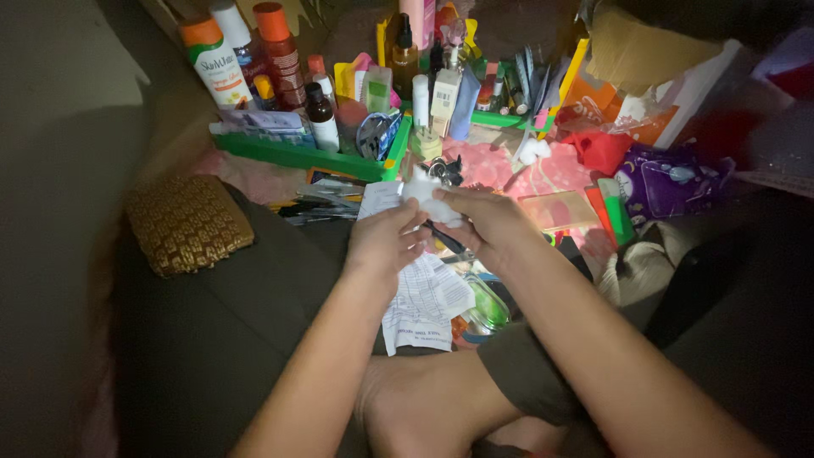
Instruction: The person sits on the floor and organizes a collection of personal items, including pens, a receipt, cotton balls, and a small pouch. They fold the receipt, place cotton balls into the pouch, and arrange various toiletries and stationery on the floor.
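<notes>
A bare foot (424,407) lies nearest the camera at the bottom edge, tucked between the person's two forearms. Just beyond it a long white printed paper slip (421,297) lies on the dark cloth, with a clear green-tinted bottle (487,307) lying on its side just to the right. Above the slip the left hand (386,242) and right hand (483,222) meet, both with fingers curled in and pinched onto a small white wad (428,197), which may be cotton or tissue; the dim light makes it hard to tell. A thin dark tool-like piece runs under the right hand, and whether the fingers grip it cannot be told. To the left lies a gold patterned pouch (188,222), flat and square. Behind the hands sits a green tray (297,154) crowded with upright containers: a white bottle with an orange cap (212,58) and a green-and-orange label at the far left, an orange-red bottle (278,51) near it, and a small dark bottle with a white label (321,114) at the front. A tall cream-coloured box (444,100) stands between the trays. To the right lie a purple printed packet (670,182), a red crumpled wrapper (602,148), and an orange-and-white carton (657,106) leaning at the back.
</notes>
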